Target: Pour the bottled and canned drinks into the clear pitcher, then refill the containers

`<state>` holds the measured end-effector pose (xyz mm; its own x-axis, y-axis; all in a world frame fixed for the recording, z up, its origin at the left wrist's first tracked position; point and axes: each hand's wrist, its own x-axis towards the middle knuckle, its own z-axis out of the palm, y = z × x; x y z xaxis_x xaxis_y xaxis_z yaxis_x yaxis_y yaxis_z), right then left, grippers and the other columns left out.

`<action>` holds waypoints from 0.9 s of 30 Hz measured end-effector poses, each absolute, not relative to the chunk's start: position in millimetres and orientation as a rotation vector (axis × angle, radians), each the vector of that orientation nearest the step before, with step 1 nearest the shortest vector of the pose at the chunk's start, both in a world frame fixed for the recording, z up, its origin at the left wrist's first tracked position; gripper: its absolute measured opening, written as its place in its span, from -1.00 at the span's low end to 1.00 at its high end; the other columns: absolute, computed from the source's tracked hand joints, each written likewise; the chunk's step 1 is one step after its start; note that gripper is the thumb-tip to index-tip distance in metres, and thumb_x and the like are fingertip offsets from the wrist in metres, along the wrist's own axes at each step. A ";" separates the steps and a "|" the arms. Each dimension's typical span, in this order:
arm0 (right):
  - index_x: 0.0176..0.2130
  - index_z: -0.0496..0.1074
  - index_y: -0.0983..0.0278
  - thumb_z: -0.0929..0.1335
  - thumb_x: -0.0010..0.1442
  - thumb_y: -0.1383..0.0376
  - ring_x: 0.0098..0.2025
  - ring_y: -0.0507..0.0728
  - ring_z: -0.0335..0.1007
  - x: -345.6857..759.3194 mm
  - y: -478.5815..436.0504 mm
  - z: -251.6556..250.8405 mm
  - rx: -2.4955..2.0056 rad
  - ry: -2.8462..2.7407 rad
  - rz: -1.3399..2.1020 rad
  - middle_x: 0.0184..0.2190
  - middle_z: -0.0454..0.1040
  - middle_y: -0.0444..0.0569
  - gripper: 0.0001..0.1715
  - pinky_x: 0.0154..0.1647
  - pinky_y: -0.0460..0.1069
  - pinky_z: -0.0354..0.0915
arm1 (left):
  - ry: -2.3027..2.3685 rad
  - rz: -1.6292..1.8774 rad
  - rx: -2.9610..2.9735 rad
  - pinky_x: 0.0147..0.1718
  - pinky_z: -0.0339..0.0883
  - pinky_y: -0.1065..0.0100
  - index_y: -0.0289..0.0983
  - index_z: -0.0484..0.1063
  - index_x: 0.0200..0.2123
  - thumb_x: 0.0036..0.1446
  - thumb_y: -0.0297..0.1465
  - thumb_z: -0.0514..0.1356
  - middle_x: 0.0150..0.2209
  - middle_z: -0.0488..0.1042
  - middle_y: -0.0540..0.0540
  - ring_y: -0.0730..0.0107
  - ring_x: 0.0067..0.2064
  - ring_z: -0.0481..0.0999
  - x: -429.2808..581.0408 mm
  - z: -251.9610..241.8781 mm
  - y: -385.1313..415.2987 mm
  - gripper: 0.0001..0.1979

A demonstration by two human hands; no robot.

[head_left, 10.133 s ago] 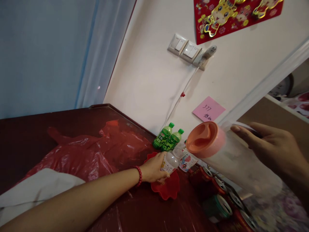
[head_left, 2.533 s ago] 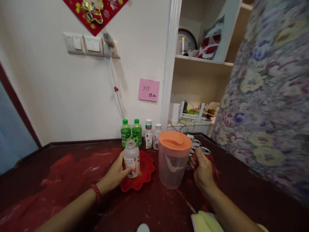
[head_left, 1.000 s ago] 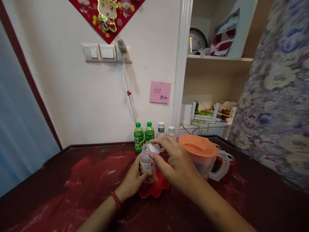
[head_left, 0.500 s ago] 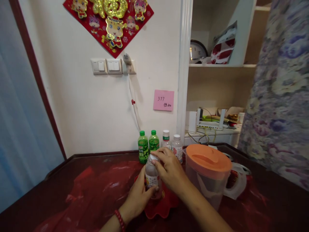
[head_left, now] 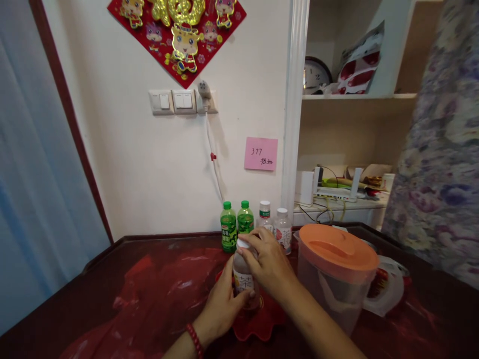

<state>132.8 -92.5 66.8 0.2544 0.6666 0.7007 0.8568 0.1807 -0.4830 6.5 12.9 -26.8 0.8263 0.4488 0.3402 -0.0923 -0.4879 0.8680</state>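
A clear bottle point(head_left: 244, 280) with a white label stands upright over a red scalloped dish point(head_left: 254, 326); whether it touches the dish I cannot tell. Around its lower body my left hand point(head_left: 223, 300) is wrapped, a red bead bracelet at the wrist. My right hand point(head_left: 267, 259) grips the white cap point(head_left: 242, 244) on top with thumb and fingers. Just behind are two green bottles point(head_left: 228, 230), a white-capped bottle with a green band point(head_left: 265, 213) and another white-capped bottle point(head_left: 283, 233). My right hand partly hides some of them.
A clear pitcher point(head_left: 329, 294) with an orange lid point(head_left: 339, 247) stands close to my right forearm. Red plastic film point(head_left: 149, 294) covers part of the dark table. A white cord point(head_left: 215, 174) hangs down the wall behind the bottles. A router point(head_left: 333, 192) sits on the shelf.
The whole view has shifted, so things appear further right. Both hands keep their hold on the bottle and its cap, with little change in pose.
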 end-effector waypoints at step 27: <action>-0.05 0.50 0.24 0.27 0.29 0.22 0.03 0.12 0.35 135.3 -89.0 54.9 -1.283 -1.310 0.034 -0.04 0.45 -0.02 -0.69 0.10 0.04 0.23 | 0.287 0.690 1.927 0.31 0.13 -0.07 -0.17 0.05 0.39 0.16 -0.33 0.31 0.33 0.28 -0.27 -0.09 0.32 0.27 5.9 -19.7 8.3 -0.20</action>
<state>135.3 -89.0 54.9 0.3568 0.6479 0.6730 0.6117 0.3825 -0.6925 5.9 8.3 -19.7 0.8069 0.4847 0.3376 -0.1027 -0.4478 0.8882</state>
